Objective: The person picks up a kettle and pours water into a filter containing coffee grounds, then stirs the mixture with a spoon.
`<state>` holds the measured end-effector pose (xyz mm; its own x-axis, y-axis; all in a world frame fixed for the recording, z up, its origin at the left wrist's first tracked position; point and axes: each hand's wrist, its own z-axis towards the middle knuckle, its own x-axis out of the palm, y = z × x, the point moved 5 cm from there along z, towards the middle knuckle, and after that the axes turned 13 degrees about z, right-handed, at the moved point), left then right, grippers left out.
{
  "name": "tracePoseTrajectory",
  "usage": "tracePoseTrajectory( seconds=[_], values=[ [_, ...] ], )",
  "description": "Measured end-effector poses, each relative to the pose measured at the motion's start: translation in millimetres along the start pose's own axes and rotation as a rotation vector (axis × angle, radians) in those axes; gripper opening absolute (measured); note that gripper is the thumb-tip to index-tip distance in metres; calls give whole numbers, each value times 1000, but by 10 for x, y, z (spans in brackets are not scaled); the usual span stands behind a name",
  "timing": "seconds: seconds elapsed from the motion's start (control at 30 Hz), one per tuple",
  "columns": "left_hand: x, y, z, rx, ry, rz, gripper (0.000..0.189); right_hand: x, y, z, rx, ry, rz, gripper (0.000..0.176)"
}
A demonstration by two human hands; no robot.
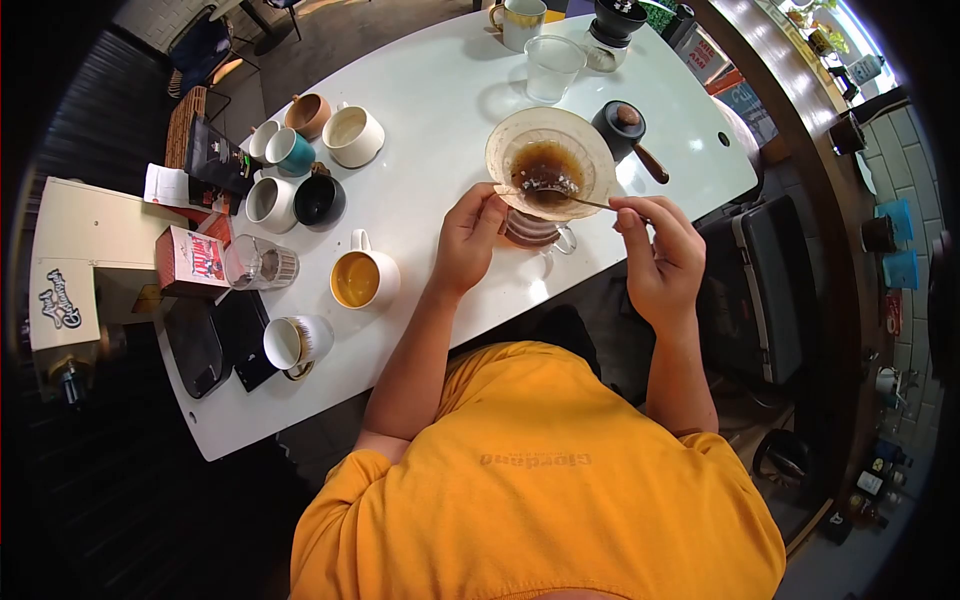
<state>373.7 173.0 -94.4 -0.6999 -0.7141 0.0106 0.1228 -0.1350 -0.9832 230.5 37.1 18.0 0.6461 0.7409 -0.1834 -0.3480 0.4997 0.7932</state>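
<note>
A pale paper filter with brown liquid and foam inside sits above a glass server. My left hand is closed at the near left rim of the filter, fingers pinched on its edge. From the right, my right hand pinches a thin metal spoon, whose far end reaches over the filter to the foam. A lidded dark pot with a wooden handle stands right of the filter. Behind the filter is a clear cup.
Several cups, including an orange-lined mug, a black cup and a white-and-gold mug, stand on the left of the white table. A glass, a red-white box and dark trays lie further left.
</note>
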Motion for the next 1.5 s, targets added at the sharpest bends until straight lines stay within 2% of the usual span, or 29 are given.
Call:
tracePoseTrajectory(
  seconds=[0.6,1.2,1.5],
  values=[
    [-11,16,3,9,9,13,23,-23,-47,170,-107,-36,-82,12],
    [-4,19,7,50,-10,11,19,44,-192,116,-9,36,-130,9],
    [0,16,0,51,-12,5,18,47,-257,28,76,-28,20,10]
  ],
)
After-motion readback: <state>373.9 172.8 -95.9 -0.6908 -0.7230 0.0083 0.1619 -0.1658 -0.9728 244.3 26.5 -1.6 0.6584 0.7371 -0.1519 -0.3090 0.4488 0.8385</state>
